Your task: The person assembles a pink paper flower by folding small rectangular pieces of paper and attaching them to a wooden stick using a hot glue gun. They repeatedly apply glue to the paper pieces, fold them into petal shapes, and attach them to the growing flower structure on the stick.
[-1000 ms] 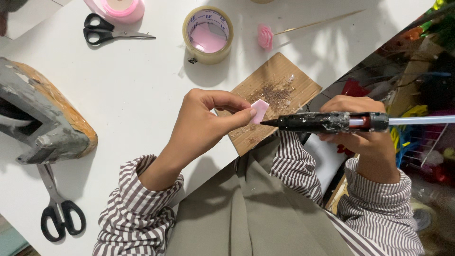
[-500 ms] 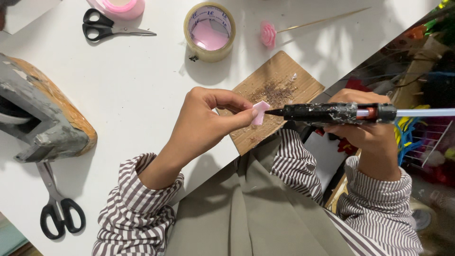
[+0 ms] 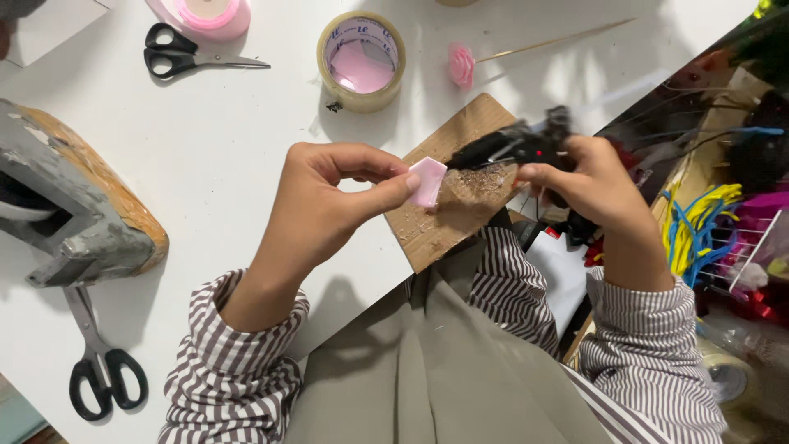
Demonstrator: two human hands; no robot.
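My left hand [image 3: 329, 205] pinches a small pink ribbon piece [image 3: 428, 181] between thumb and forefinger, above the near edge of a wooden board [image 3: 460, 205]. My right hand [image 3: 588, 185] grips a black glue gun [image 3: 514, 148], blurred by motion, whose nozzle points left toward the ribbon piece and sits just beside it. Both arms wear striped sleeves.
On the white table [image 3: 230, 123] lie a tape roll [image 3: 362, 62], a pink ribbon spool [image 3: 205, 12], black scissors [image 3: 185, 53], a pink ribbon rose on a stick [image 3: 462, 64], a second pair of scissors [image 3: 99, 362] and a grey metal tool [image 3: 66, 205]. Coloured craft supplies [image 3: 707, 230] crowd the right.
The glue gun has swung from level to tilted, its nozzle drawn closer to the ribbon piece. My right hand has shifted left over the board.
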